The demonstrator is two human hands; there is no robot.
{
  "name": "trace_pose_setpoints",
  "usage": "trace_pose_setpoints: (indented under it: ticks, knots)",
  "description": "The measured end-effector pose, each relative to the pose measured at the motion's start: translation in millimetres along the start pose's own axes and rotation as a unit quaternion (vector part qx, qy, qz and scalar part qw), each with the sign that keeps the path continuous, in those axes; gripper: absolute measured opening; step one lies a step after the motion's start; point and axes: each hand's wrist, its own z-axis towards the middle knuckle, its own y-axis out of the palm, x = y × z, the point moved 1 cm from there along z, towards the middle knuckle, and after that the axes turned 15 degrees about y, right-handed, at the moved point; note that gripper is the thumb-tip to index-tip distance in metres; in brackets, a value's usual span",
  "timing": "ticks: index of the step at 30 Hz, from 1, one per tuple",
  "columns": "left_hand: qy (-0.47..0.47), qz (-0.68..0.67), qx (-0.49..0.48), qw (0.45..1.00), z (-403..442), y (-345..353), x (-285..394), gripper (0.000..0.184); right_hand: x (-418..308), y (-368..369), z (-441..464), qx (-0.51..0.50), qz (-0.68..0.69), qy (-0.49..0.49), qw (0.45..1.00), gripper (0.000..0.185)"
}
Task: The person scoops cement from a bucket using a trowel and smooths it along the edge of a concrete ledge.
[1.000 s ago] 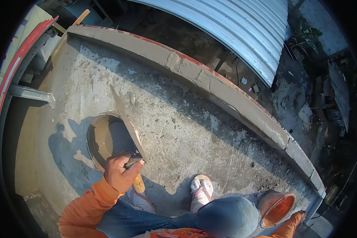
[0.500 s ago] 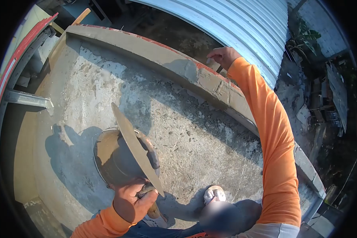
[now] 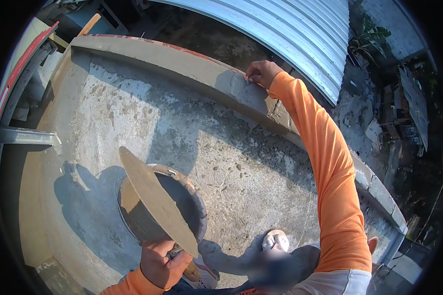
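Note:
My left hand (image 3: 163, 263) is closed round the wooden handle of a trowel (image 3: 157, 199). The long pointed blade, coated in grey mortar, slants over a bucket (image 3: 199, 211) that holds grey material. My right hand (image 3: 263, 73) reaches out to the low mortar-covered wall (image 3: 182, 66). Its fingers are pinched at the wall's top edge, beside a patch of darker mortar. What they hold, if anything, is too small to make out.
A corrugated metal roof (image 3: 290, 39) lies beyond the wall. On the left a metal beam (image 3: 27, 136) juts inward. My sandalled foot (image 3: 275, 240) stands on the rough concrete floor (image 3: 231, 196). Part of an orange-brown object shows behind my right sleeve.
My right arm came up from the lower right, and its hand has moved left and down onto the wall's top. The trowel has shifted over the bucket, its blade now showing broader.

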Motion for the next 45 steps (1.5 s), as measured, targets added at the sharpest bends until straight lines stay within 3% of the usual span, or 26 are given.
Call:
trace_pose_setpoints:
  ticks: [2,6,8,11,15,17,21,23,24,25,27,28,29,31,34,36,38,39,41,42,44,45]
  knots:
    - [0.042,0.057,-0.02,0.997,-0.7,1.1,2.6,0.008,5.0,2.9,4.4,0.021,-0.06,-0.001,0.998,0.014]
    - [0.022,0.036,0.002,0.999,-0.3,2.6,3.7,0.006,7.6,0.4,4.4,-0.006,-0.032,0.013,0.999,0.016]
    - [0.074,0.09,-0.029,0.993,-2.9,3.7,-0.3,0.006,11.7,-0.1,7.2,-0.025,-0.03,0.001,0.999,0.018]
    - [0.049,0.018,-0.008,0.999,0.4,5.1,-0.6,0.007,9.0,-2.5,5.3,-0.024,-0.051,-0.002,0.998,0.022]
    - [0.08,0.036,-0.008,0.996,2.6,7.1,3.3,0.009,5.2,-2.5,2.5,-0.023,-0.06,0.004,0.998,0.024]
    - [-0.047,-0.039,0.005,0.998,3.8,6.9,12.5,0.01,4.2,-2.0,1.2,-0.02,-0.045,0.009,0.999,0.024]
    - [-0.031,-0.043,0.02,0.998,2.8,10.9,13.3,0.01,7.6,1.3,2.6,-0.026,-0.059,0.004,0.998,0.025]
    - [-0.028,-0.031,0.034,0.999,0.8,13.4,15.4,0.01,16.7,6.7,3.6,0.042,0.015,-0.061,0.997,0.025]
    - [-0.028,-0.028,0.036,0.999,-0.3,15.1,16.8,0.01,6.5,0.1,-9.6,0.072,0.014,0.021,0.997,0.025]
    - [-0.03,-0.024,0.044,0.998,-1.1,16.4,18.5,0.01,1.6,-1.2,-18.9,0.072,0.017,0.018,0.997,0.025]
    - [-0.033,-0.02,0.053,0.998,-4.5,19.0,21.3,0.011,0.8,-5.6,-39.2,0.251,0.092,0.052,0.962,0.022]
    - [-0.034,-0.013,0.056,0.998,-5.5,19.7,21.6,0.011,0.3,-4.1,-51.0,0.323,0.104,0.017,0.94,0.022]
    - [-0.035,-0.006,0.061,0.998,-5.9,20.9,22.2,0.012,-1.9,0.3,-64.1,0.326,0.105,0.013,0.94,0.022]
    - [-0.02,-0.009,0.085,0.996,-4.9,25.4,23.2,0.014,-29.8,10.1,-115.1,0.348,0.238,0.045,0.906,0.027]
    - [0.002,-0.023,0.13,0.991,3.7,35.6,24.2,0.017,-75.7,40.3,-206.8,-0.012,0.354,-0.05,0.934,0.038]
    - [0.008,-0.03,0.169,0.985,12.3,45.3,19.5,0.02,-98.9,52.8,-262.5,-0.293,0.379,-0.11,0.871,0.057]
    - [0.005,-0.022,0.199,0.98,21.0,52.3,21.9,0.024,-113.9,59.9,-295.1,-0.444,0.349,-0.134,0.814,0.063]
    - [-0.002,-0.039,0.223,0.974,23.6,57.5,17.0,0.023,-118.4,66.7,-305.2,-0.439,0.338,-0.162,0.816,0.061]
    - [-0.006,-0.057,0.243,0.968,28.5,66.5,17.2,0.025,-123.6,76.7,-313.1,-0.355,0.27,-0.113,0.888,0.052]
    - [-0.008,-0.044,0.241,0.97,29.4,72.1,14.3,0.025,-126.3,80.4,-316.6,-0.356,0.271,-0.116,0.887,0.052]
    - [-0.021,-0.053,0.224,0.973,30.4,83.1,12.5,0.03,-127.2,84.7,-320.5,-0.198,0.333,-0.091,0.917,0.042]
    - [-0.025,-0.051,0.227,0.972,32.5,82.3,16.5,0.03,-124.5,88.4,-321.0,-0.203,0.334,-0.093,0.916,0.042]
